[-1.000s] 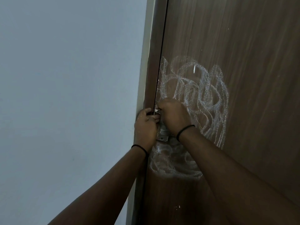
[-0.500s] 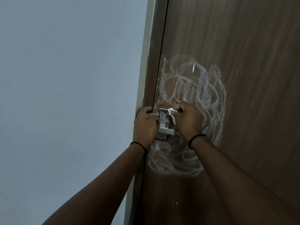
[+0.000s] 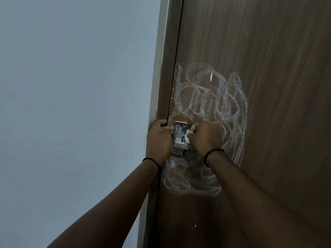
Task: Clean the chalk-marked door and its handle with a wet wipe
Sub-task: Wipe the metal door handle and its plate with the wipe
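At handle plate (image 3: 180, 131), my right hand (image 3: 206, 136) pinches wet wipe (image 3: 188, 135); left hand (image 3: 159, 140) grips door (image 3: 268, 86) edge. Short firm strokes should lift scribbles.

Wall (image 3: 71, 104): left of the door frame (image 3: 161, 86).
Door (image 3: 268, 68): right of the frame.
Handle plate (image 3: 180, 130): on the door, near its left edge.
Chalk marks (image 3: 215, 99): on the door, above, below and right of the plate, and on the plate too.
Left hand (image 3: 158, 140): on the frame's edge, just left of the plate.
Right hand (image 3: 206, 137): just right of the plate.
Wipe (image 3: 190, 133): in the right hand, touching the plate's right side.
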